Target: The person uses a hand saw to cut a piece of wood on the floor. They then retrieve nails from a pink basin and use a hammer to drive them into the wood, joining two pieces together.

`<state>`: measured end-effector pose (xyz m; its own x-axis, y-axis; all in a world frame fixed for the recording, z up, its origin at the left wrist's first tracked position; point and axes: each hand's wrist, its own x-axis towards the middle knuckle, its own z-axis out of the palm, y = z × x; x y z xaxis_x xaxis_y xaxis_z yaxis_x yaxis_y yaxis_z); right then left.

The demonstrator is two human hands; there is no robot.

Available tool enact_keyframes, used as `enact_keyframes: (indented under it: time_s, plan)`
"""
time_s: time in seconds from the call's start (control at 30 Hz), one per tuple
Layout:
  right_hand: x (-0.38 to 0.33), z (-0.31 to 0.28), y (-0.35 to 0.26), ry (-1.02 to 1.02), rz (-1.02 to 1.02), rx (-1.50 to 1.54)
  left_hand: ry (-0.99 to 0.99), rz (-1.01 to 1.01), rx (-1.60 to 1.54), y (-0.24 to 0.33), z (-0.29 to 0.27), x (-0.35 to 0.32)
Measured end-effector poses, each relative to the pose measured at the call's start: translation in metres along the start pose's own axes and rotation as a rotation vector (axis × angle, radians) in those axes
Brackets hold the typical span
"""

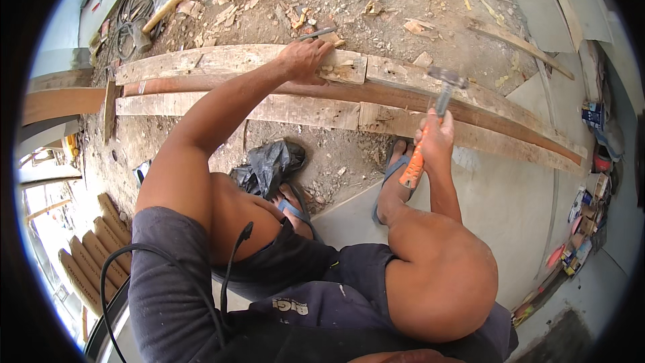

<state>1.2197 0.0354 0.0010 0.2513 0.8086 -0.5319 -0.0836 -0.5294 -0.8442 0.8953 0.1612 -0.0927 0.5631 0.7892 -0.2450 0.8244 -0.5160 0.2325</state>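
Right hand (435, 136) closed around orange hammer (430, 124) handle, hammer upright over the long wooden planks (282, 109), steel head pointing away from the person, left hand (304, 60) pressing fingers on the far plank (222, 60), planks running left to right

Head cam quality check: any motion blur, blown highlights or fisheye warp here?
Head view: hammer head is smeared by motion blur, right hand gripping its orange handle; left hand on the planks is sharp. Daylight blows out the lower-left edge; straight planks bow toward the rim, black vignette around.
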Motion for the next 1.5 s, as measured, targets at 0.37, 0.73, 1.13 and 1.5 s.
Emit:
enact_keyframes:
  time_s: [0.37, 0.73, 1.13, 1.5]
  plan:
    - [0.011, 0.009, -0.015, -0.217, 0.081, -0.158, -0.230, -0.043, 0.025, 0.005, -0.018, 0.006]
    - [-0.011, 0.043, -0.054, 0.097, -0.108, -0.137, -0.169, -0.029, 0.031, -0.003, -0.006, 0.007]
    - [-0.011, 0.073, 0.034, 0.022, 0.079, 0.083, -0.164, -0.008, 0.012, -0.005, -0.005, 0.004]
    - [-0.010, 0.121, 0.036, -0.248, 0.082, -0.137, -0.144, 0.022, 0.014, -0.001, -0.005, 0.007]
